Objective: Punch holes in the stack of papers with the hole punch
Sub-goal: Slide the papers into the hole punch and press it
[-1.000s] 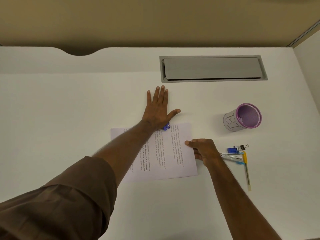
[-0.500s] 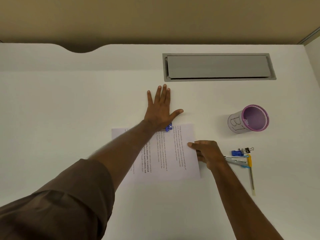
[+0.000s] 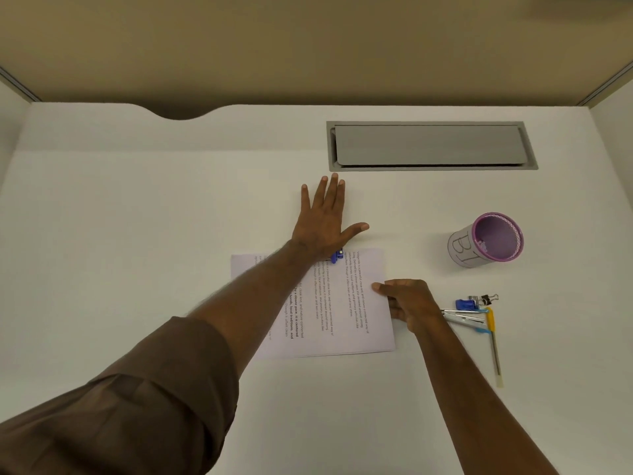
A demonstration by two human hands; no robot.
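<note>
Table (image 3: 137, 269), white and broad, carried a thin stack of printed white papers (image 3: 342, 303) near its middle. The left hand (image 3: 322, 224) lay flat, fingers straight and spread, its heel pressing the small blue hole punch (image 3: 337, 255) at the stack's far edge. The right hand (image 3: 407, 299) pinched the right edge. The sheets looked light, limp and prone to sliding, so holding them by an edge seemed wise.

The hole punch (image 3: 336, 255) sits on the papers' (image 3: 346, 303) far edge, cup (image 3: 486, 240) to their right.
</note>
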